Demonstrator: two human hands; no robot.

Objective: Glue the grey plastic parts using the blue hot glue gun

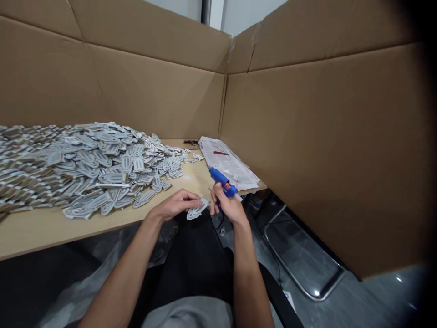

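Between thumb and fingers my left hand (pixel 180 204) pinches a small flat grey-white piece with cut-out slots (pixel 197 211), just past the table's front edge. My right hand (pixel 228 203) is wrapped round the handle of a blue glue gun (pixel 222 180). The gun's nozzle points up and to the left, toward the table, apart from the held piece. A large heap of similar grey-white pieces (pixel 109 159) covers the left and middle of the table. The handle of the gun is mostly hidden by my fingers.
Printed paper sheets (pixel 232 166) lie at the table's right end with a red pen-like item (pixel 221 153) on them. Tall cardboard walls (pixel 153 86) enclose the back and right. A metal chair frame (pixel 316 297) stands on the floor at right. The wooden table (pixel 30 232) ends before my lap.
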